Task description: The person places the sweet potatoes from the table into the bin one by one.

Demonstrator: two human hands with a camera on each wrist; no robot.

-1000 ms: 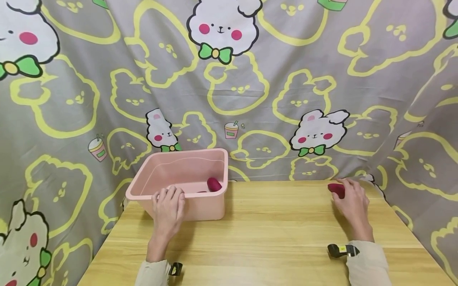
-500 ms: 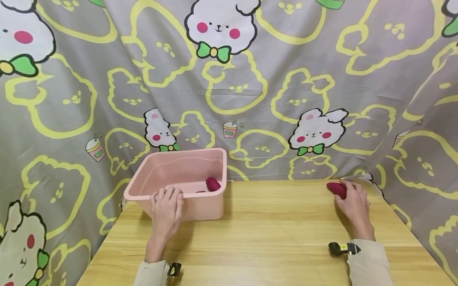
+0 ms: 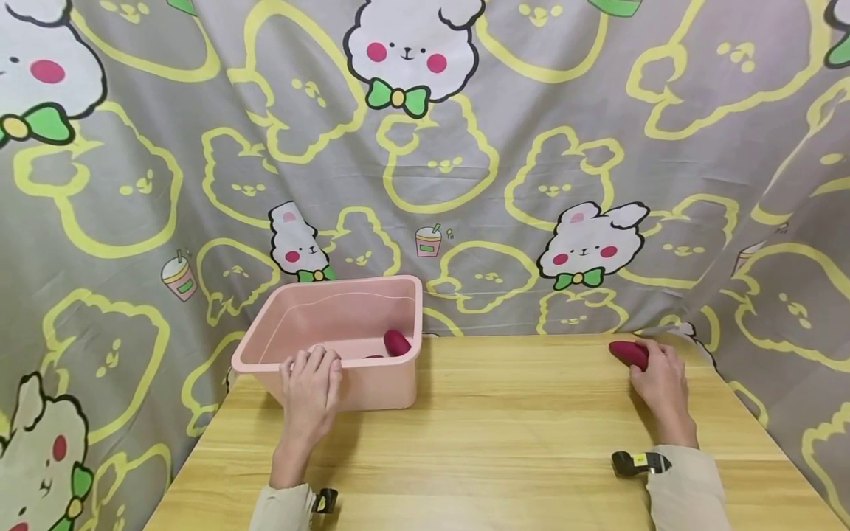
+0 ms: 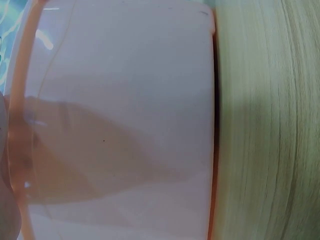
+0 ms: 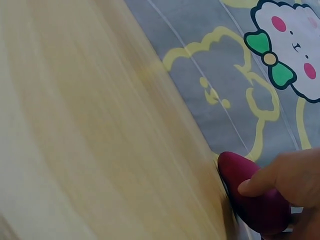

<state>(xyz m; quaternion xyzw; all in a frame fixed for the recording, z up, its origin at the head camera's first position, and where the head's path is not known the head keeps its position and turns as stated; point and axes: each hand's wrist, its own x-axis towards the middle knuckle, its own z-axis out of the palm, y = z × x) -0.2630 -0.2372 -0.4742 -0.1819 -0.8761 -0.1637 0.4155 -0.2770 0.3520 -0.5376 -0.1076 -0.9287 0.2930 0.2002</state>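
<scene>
My left hand (image 3: 311,383) grips the near rim of a pink plastic bin (image 3: 385,387), fingers curled over the edge. In the left wrist view the bin's outer wall (image 4: 125,110) fills most of the picture. A dark magenta, smooth, tapered oval object (image 3: 627,354) is in my right hand (image 3: 660,380) at the back right of the table. In the right wrist view the thumb lies across this magenta object (image 5: 240,172), close to the table's back edge. Inside the bin lies a similar magenta oval (image 3: 397,343), and part of another shows behind the near rim.
The wooden table (image 3: 505,428) runs back to a grey curtain (image 3: 491,184) printed with bears and rabbits. The curtain also closes in both sides. Black wrist cameras sit at the left sleeve (image 3: 282,509) and the right sleeve (image 3: 687,490).
My right hand has shifted slightly right, its fingers drawn back so more of the magenta object shows. The left hand and the bin have stayed put.
</scene>
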